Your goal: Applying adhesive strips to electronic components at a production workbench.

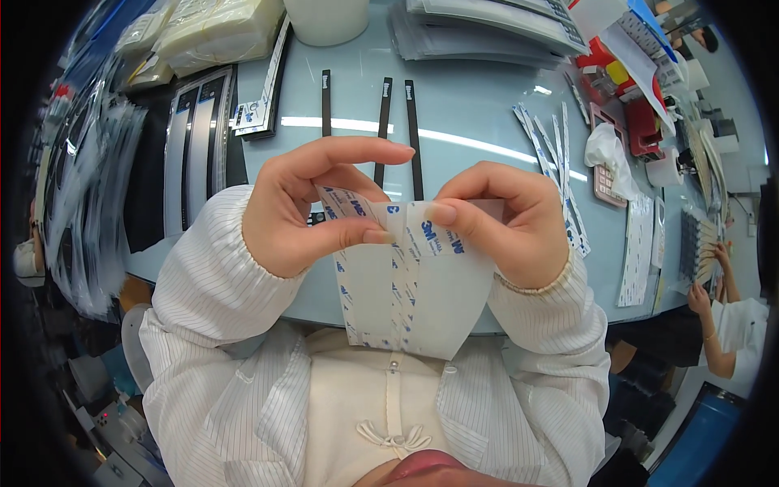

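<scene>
A sheet of adhesive tape pieces [438, 300] on pale backing, with blue printing, is held upright before my chest. My left hand [296, 207] grips its upper left part, thumb in front and the rear fingers behind it; the index finger is raised off the sheet. My right hand [519, 215] pinches the upper right edge, with the thumb on the printed front. Beyond my hands, three narrow black strips lie on the table: the left strip [326, 101], the middle strip [385, 114] and the right strip [412, 122]. My fingers partly hide what is behind the sheet.
Printed adhesive strips [560, 154] and a pink calculator [604, 178] under crumpled tissue lie on the right. Stacked clear-film sheets [479, 36] and a white container [327, 20] stand at the back. Black-framed panels [199, 134] lie left. Another person [734, 325] works at far right.
</scene>
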A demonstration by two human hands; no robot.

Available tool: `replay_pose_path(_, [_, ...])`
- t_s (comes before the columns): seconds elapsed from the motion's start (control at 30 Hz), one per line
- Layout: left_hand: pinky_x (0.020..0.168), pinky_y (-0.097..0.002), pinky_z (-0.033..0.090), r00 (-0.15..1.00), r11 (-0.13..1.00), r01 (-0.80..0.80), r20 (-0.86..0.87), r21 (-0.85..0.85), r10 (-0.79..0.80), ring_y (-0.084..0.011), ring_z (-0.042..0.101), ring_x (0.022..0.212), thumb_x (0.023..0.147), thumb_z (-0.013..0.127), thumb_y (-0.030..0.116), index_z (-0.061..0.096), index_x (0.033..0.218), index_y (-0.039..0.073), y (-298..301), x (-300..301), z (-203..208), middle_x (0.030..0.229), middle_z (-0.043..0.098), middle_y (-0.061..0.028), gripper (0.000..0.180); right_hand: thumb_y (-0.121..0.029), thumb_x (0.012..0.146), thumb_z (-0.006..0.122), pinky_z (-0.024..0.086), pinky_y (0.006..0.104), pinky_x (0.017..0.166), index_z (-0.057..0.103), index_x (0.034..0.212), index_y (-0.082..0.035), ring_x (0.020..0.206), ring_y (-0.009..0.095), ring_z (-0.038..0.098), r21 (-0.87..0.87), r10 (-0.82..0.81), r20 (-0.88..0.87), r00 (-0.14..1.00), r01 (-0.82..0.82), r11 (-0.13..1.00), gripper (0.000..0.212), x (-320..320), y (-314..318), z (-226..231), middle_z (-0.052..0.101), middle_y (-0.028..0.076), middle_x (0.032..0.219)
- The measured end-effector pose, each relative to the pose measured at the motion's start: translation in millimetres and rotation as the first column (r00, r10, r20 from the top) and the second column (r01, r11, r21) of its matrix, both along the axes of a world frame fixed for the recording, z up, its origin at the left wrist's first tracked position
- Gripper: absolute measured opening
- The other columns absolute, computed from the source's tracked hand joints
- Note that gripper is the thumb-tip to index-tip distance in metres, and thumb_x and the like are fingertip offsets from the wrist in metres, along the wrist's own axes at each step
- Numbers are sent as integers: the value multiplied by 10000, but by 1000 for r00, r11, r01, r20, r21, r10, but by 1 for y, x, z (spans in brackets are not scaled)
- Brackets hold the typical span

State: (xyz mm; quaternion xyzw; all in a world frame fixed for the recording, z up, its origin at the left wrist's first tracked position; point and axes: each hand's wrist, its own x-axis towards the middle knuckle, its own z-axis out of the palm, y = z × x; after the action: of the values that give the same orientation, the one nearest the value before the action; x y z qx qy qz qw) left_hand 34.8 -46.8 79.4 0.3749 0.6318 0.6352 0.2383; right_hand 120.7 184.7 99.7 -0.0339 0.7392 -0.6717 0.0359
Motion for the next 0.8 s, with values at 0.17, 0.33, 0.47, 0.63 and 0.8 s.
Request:
replay_pose_path(0.17, [862,-297,549,984,999,51,173,0,-50,-151,706,949,767,782,-29,560,1317,-1,-1,-2,0,1230,669,-134,594,-85,856,749,494,223,597,720,877,12,656,94,648,59,-9,-132,991,17,998,103,7,-1,1,715,68,774])
replay_pose_path(0.33, [847,-299,552,981,988,134,133,72,-143,-156,716,906,763,781,-39,572,1307,-4,0,-3,1,1095,722,-123,583,-75,838,763,484,219,582,714,851,14,627,88,640,131,-6,-126,992,23,991,102,6,-5,6,711,72,752])
replay_pose_path(0.47, [808,-308,561,988,981,151,-37,121,-147,-179,722,879,755,761,-93,626,1250,11,-2,-3,2,985,744,-109,523,-73,816,780,480,215,593,706,844,10,639,93,636,175,12,-73,997,1,985,114,6,-6,11,703,70,748])
replay_pose_path(0.63, [769,-313,561,942,996,90,-326,13,-81,-199,705,831,701,780,-118,715,1115,23,0,-7,11,996,737,-103,442,-79,822,782,489,221,621,700,850,10,663,106,636,253,-40,-280,959,114,961,125,11,-2,8,690,68,753])
replay_pose_path(0.8, [731,-315,529,865,999,-33,-501,-20,19,-221,648,898,689,808,-66,747,1034,62,2,-4,13,1054,693,-97,372,-84,851,766,495,228,634,694,866,18,689,114,641,238,-67,-251,966,128,963,126,8,-3,6,690,72,780])
